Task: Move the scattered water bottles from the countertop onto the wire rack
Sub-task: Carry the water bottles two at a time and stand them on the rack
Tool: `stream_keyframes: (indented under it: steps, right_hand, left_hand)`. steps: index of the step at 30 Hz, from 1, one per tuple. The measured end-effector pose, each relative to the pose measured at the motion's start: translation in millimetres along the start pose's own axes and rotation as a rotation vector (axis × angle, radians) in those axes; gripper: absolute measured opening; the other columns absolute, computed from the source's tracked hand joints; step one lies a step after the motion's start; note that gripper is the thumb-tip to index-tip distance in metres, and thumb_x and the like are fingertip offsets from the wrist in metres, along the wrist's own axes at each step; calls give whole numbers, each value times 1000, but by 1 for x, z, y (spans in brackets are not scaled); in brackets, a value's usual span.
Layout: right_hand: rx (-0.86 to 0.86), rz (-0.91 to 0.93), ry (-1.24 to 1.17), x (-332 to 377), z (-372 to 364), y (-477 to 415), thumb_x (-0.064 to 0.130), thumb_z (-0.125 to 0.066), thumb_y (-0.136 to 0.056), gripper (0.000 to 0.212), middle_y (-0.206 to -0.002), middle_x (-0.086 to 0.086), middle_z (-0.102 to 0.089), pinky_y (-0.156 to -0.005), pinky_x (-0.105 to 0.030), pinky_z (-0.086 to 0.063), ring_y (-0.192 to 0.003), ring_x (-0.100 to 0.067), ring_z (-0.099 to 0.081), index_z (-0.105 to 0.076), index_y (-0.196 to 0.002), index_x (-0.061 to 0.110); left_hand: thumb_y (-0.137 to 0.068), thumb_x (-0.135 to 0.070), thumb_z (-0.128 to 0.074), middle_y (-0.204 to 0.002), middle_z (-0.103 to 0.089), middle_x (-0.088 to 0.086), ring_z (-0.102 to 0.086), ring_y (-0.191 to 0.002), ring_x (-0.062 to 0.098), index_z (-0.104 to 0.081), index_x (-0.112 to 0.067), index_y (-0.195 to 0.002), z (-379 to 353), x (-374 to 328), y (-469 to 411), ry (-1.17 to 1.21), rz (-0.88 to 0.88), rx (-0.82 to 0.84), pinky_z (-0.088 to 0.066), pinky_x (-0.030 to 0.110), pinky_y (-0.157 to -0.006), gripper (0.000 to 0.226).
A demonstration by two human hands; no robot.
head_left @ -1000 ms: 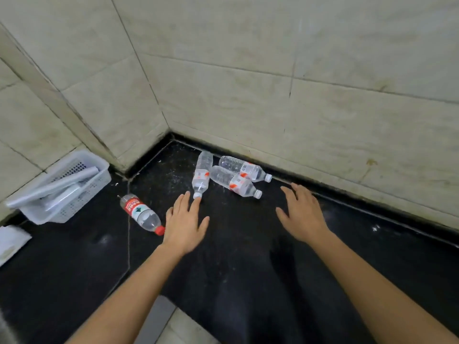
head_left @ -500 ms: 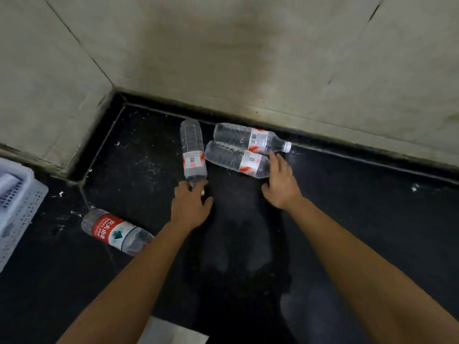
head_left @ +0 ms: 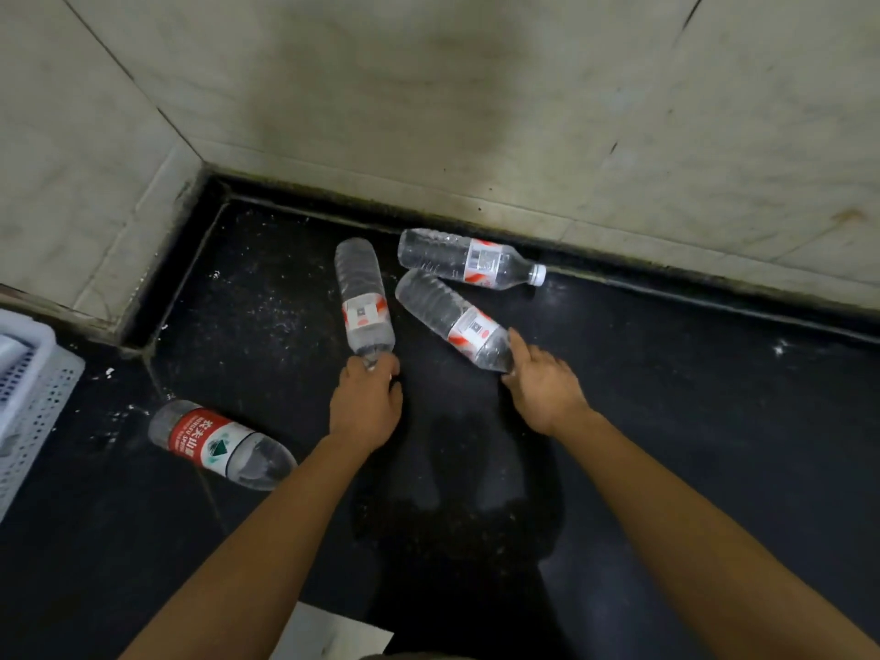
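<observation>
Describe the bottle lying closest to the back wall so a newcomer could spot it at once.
Find the tiled back wall above the black countertop. Along its foot lies a clear bottle, white cap pointing right. Unlike its front neighbour, gripped by the right hand, and left neighbour, gripped by the left hand, nobody touches it.

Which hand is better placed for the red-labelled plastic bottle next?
Left. The left hand, gripping the left clear bottle, is nearer the red-labelled plastic bottle; the right hand, gripping the slanted clear bottle, is farther.
</observation>
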State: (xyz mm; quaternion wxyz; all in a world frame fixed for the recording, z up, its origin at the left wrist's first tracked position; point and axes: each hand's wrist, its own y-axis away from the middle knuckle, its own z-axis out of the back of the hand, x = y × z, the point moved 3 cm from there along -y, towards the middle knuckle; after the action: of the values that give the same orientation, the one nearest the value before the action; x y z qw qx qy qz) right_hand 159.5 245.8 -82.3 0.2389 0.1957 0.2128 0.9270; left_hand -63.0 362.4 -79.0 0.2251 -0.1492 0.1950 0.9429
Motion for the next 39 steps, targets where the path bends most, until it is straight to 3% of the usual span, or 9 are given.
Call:
stream_keyframes:
  steps: [5,8,12,18,22,26,31,34,39]
  right_hand:
    - [-45,-35,-322,-12,23,57,32,-56,-97,75,-149,-12,-50,-100,-40,-47,-128,-32,-55,-16,-159,21]
    - [-139,44,-316,-13,59,80,37,-54,-97,54,-133,-6,-62,-80,-36,-48,-110,-28,-63,-33,-146,26]
    - [-281,80,-286,-15,109,98,39,-53,-95,32,-114,-4,-68,-72,-37,-45,-98,-30,-64,-49,-124,24]
    - [-285,93,-296,-42,119,125,43,-57,-84,20,-105,5,-62,-83,-39,-50,-101,-23,-60,-60,-103,36]
    - [-300,109,-457,-64,101,134,50,-58,-82,33,-109,7,-57,-88,-42,-52,-101,-19,-59,-55,-113,44]
    - [-248,145,-515,-60,79,132,46,-71,-87,51,-128,7,-40,-100,-37,-47,-115,-15,-50,-45,-131,44]
    - [-241,201,-645,-40,60,123,36,-79,-84,65,-135,2,-48,-98,-37,-48,-115,-16,-53,-37,-134,32]
    - [-306,169,-689,-35,53,124,32,-78,-86,64,-136,3,-51,-97,-36,-48,-116,-16,-55,-37,-135,31]
    - [-361,35,-922,-53,38,131,34,-80,-85,46,-121,5,-64,-97,-34,-50,-108,-13,-63,-51,-120,45]
  left_hand:
    - [-99,-34,-56,-84,-59,2,-56,-74,18,-53,-24,-95,44,-20,39,233,-70,-252,-41,30,-65,11]
    - [-101,-38,-49,-87,-66,-1,-61,-79,23,-53,-25,-103,74,-31,52,395,25,-271,-45,36,-73,13]
    - [-101,-41,-47,-83,-69,0,-66,-81,30,-53,-32,-101,94,-50,67,274,-48,-215,-47,40,-73,11]
    - [-86,-55,-40,-79,-66,-3,-62,-72,26,-48,-30,-102,90,-95,86,56,-281,-108,-45,36,-66,31]
    - [-81,-56,-30,-85,-62,-5,-57,-75,21,-46,-27,-102,69,-120,101,-54,-376,-82,-45,36,-65,39]
    - [-87,-62,-42,-93,-50,-9,-52,-85,15,-46,-32,-98,55,-118,111,164,-218,-133,-47,37,-73,32]
    - [-82,-52,-71,-110,-47,-6,-50,-105,16,-55,-30,-117,39,-101,126,258,-162,-181,-49,39,-86,45]
    - [-81,-40,-79,-122,-48,-7,-51,-109,5,-52,-22,-132,31,-98,133,466,-138,-170,-43,26,-96,61]
    - [-89,-49,-66,-109,-64,-6,-61,-102,3,-60,-27,-113,22,-84,121,704,-119,-174,-51,32,-90,33]
